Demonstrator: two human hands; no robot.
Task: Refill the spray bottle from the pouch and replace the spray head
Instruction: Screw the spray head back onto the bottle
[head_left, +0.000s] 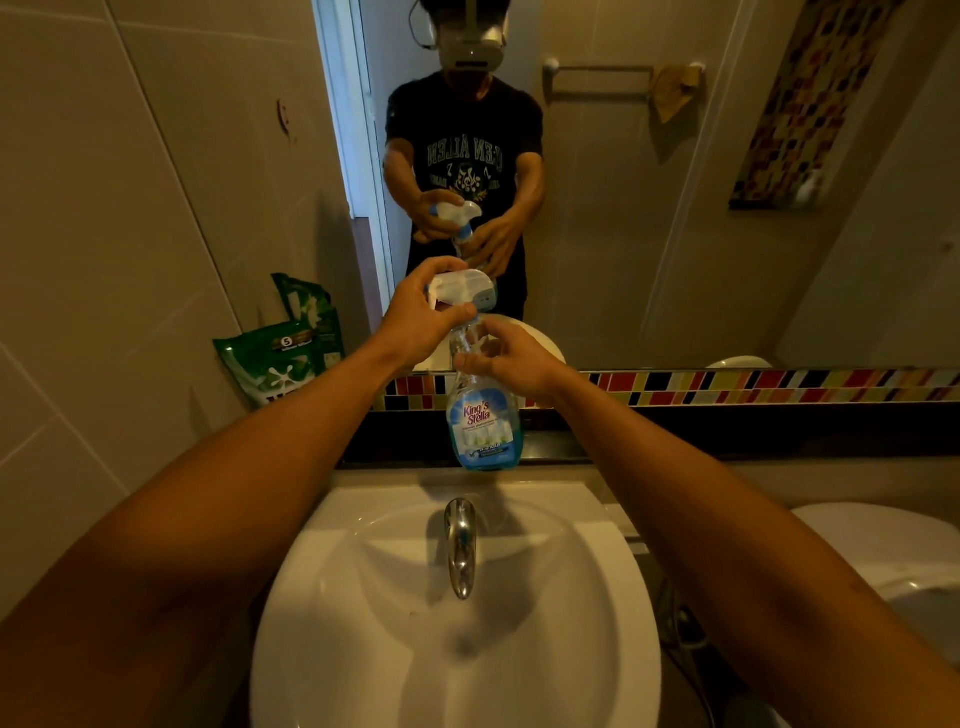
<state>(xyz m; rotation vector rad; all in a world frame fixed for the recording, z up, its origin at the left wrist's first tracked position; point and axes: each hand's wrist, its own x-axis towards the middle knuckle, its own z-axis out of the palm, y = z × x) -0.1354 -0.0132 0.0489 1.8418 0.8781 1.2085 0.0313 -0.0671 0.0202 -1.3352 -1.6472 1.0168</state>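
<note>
A clear spray bottle (483, 426) with blue liquid and a blue label stands on the ledge behind the sink, against the mirror. My right hand (511, 356) grips its upper body just below the neck. My left hand (423, 312) grips the white spray head (462, 287), which sits on top of the bottle's neck. Whether the head is screwed tight cannot be told. A green pouch (270, 364) leans against the wall at the left of the ledge, with its reflection behind it.
The white sink basin (597, 597) with a chrome tap (460, 545) lies below my arms. A mirror ahead reflects me and the bottle. A white toilet lid (883, 551) is at the right. Coloured mosaic tiles (727, 384) run along the mirror's base.
</note>
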